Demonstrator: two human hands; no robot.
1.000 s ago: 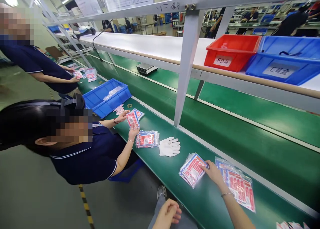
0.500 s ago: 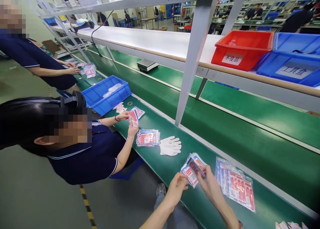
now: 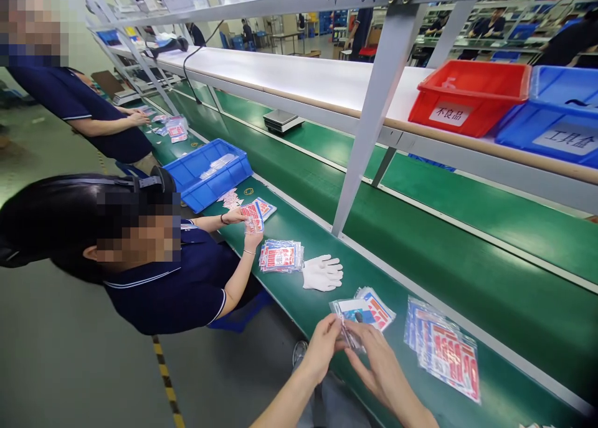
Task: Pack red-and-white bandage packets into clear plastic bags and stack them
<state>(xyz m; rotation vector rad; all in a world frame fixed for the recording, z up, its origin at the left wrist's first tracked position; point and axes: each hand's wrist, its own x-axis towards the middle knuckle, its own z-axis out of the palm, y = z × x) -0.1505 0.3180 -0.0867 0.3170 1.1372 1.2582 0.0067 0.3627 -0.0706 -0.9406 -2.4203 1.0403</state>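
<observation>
A clear plastic packet (image 3: 346, 306) with a blue-and-white printed face is between my hands at the near edge of the green bench. My left hand (image 3: 323, 346) pinches its near left corner, thumb and fingers pressed together. My right hand (image 3: 377, 358) is closed over its near edge, its fingertips close to the left ones and partly hiding the plastic. Behind the packet lies a small stack of red, white and blue packets (image 3: 380, 308). Farther right, a larger pile of similar bagged packets (image 3: 446, 350) is fanned out on the bench.
A white glove (image 3: 322, 273) lies left of my stack, beside another packet pile (image 3: 281, 256). A seated co-worker (image 3: 163, 285) handles a packet near a blue bin (image 3: 210, 172). An upright metal post (image 3: 362, 135) supports a shelf with a red bin (image 3: 471, 95).
The packet in my hands has come toward me off the stack and now shows a blue face. My right hand has moved nearer my left. The whole view has shifted slightly.
</observation>
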